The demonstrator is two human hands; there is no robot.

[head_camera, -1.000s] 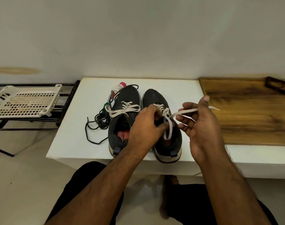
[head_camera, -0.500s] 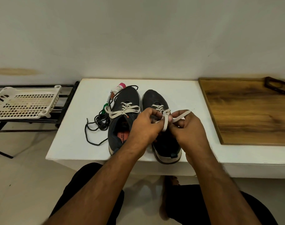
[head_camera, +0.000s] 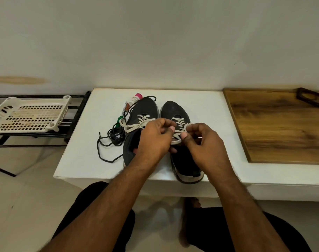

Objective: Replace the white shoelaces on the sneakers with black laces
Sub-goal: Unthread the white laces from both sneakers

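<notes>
Both hands closer together than second ago – right hand pulled in from 3 o'clock side, white lace no longer stretched out. Left hand pinches lace over right sneaker; right hand pinches it too, thumbs almost touching – likely to loosen crossing. Left sneaker remains laced white. Black laces lie loose on white table at 9 o'clock of sneakers, ready for use. Plastic tray on rack, nothing visible inside.
</notes>
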